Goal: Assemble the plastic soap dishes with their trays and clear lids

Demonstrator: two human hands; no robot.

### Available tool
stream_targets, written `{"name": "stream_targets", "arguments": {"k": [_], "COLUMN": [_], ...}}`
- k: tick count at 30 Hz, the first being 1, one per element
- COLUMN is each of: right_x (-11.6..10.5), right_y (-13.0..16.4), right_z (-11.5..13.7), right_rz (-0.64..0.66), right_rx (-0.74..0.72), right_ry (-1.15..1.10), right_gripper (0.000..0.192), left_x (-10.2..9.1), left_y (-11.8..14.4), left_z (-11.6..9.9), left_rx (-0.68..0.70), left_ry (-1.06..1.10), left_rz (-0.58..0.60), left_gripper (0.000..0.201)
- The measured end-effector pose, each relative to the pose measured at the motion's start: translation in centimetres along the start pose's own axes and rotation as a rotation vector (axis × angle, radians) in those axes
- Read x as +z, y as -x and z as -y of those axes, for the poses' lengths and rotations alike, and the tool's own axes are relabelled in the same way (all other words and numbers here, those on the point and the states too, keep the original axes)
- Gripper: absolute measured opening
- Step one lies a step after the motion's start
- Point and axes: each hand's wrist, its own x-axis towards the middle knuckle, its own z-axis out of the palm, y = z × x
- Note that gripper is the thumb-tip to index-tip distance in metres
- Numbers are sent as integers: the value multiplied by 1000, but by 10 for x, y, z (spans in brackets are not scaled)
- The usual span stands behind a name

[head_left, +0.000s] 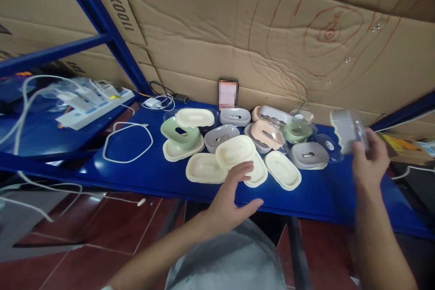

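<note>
My right hand (370, 156) grips a soap dish (346, 131) at the right, held up over the shelf. It looks grey with a wavy cream edge and a clear plastic part, blurred by motion. My left hand (234, 199), thumb and fingers apart, hovers at the front edge with nothing in it. Just beyond its fingertips lie cream oval trays, one (236, 150) resting on others. Around them are a green soap dish (181, 132), a grey soap dish (309, 155) and a peach soap dish (267, 133), several with clear covers.
A blue shelf (163, 176) carries everything. Against the cardboard wall (190, 45) leans a phone-like screen (227, 94). White cable (127, 161) and a charger (152, 103) lie at left, near a power strip (95, 108). A blue post (118, 50) rises there. An open cardboard box (403, 149) stands at right.
</note>
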Motion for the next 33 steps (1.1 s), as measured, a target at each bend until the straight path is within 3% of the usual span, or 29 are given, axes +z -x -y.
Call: {"name": "stream_targets", "arguments": {"k": [3, 5, 8, 11, 16, 20, 22, 24, 28, 30, 33], "right_x": [-2, 0, 16, 49, 122, 149, 143, 125, 80, 66, 61], "right_y": [41, 62, 71, 49, -20, -48, -42, -24, 22, 36, 40], "right_z": [102, 157, 197, 190, 136, 111, 120, 144, 207, 228, 236], "right_rz": [312, 610, 862, 830, 605, 701, 708, 745, 1179, 1203, 1077], "right_rx": [-100, -207, -251, -243, -309, -272, -261, -326, -561, -561, -447], "right_ry": [-250, -349, -482, -491, -167, -63, -31, -135, -504, -571, -632], "right_gripper": [64, 65, 66, 60, 66, 76, 74, 65, 55, 47, 35], "left_x": [19, 24, 20, 10, 4, 4, 3, 1, -2, -4, -7], "left_y": [-20, -31, -35, -28, -14, -10, -12, -16, -25, -27, -26], "left_z": [-7, -9, -7, -3, -3, -2, 1, 6, 11, 9, 7], "left_rx": [-142, -160, -105, -115, -218, -214, -192, -174, -170, -146, -84], "left_ry": [399, 515, 454, 371, 382, 329, 289, 258, 228, 215, 136], "left_rz": [15, -8, -172, -320, -368, -388, -390, -391, -402, -401, -386], "left_gripper": [109, 119, 108, 103, 102, 103, 102, 102, 102, 102, 106]}}
